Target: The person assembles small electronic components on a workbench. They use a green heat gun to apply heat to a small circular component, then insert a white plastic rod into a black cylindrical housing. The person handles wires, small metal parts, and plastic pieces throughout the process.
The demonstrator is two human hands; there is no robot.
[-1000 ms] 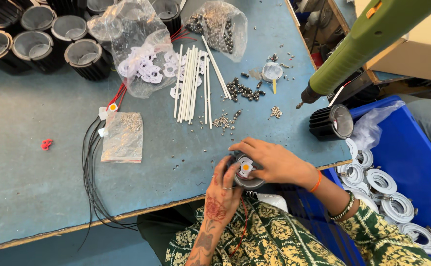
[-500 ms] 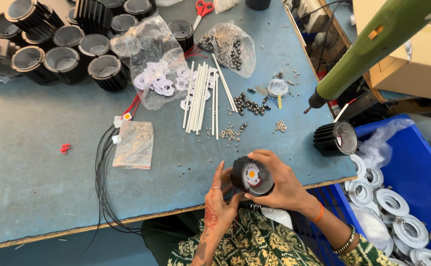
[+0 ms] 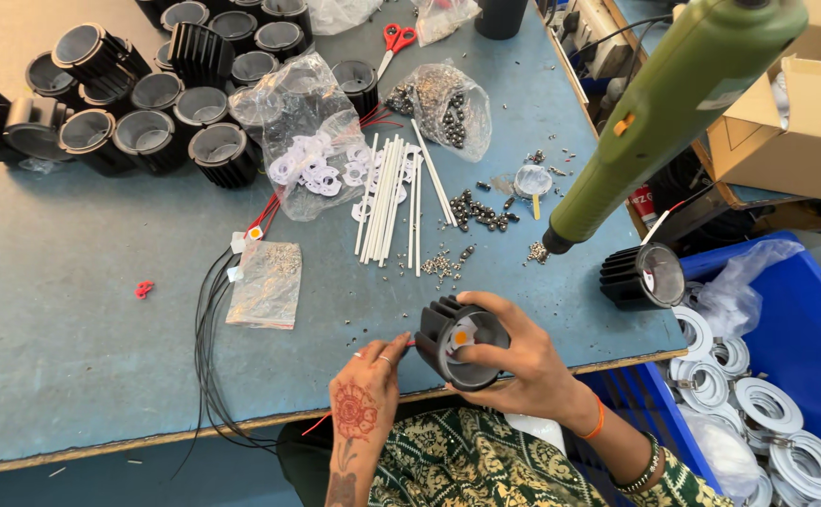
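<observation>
Housing [image 3: 462,343] now lifted & tilted vs 1 s ago, right hand [image 3: 514,361] gripping it, left hand [image 3: 368,390] loosely curled beside.

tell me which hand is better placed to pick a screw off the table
Left, probably. The left hand is free beside the black finned housing, fingers near loose screws; the right hand grips the housing.

One head-worn camera looks steeply down, close over the blue table [image 3: 72,357].
</observation>
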